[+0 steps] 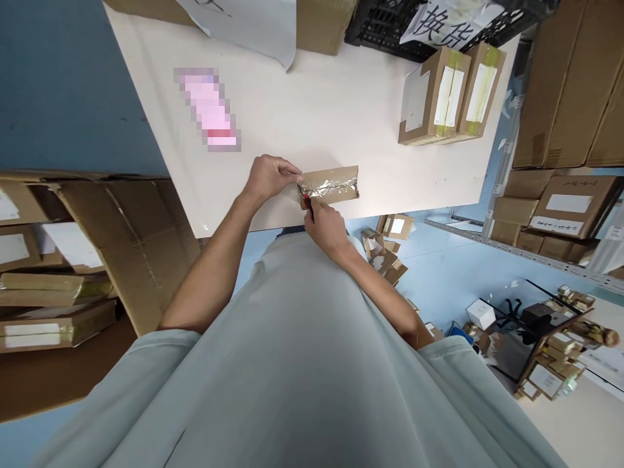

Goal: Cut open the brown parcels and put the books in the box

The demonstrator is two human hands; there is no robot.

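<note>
A small cardboard box (pixel 333 175) lies near the table's front edge, shiny clear tape along its top. My right hand (pixel 327 226) is closed around a red and black box cutter (pixel 308 203), whose tip is at the box's left end. The blade itself is too small to make out. At the upper left corner of that same box, my left hand (pixel 271 177) pinches with thumb and fingers together. Its fingertips touch the box's edge.
The white table (pixel 312 97) also bears two upright taped boxes (pixel 444 97), a black crate (pixel 385 32) and a blurred pink item (pixel 209 107). A large carton (pixel 112 240) holding packages stands at left. Shelved boxes (pixel 565 205) are at right, with scattered cartons (pixel 385 250) on the floor.
</note>
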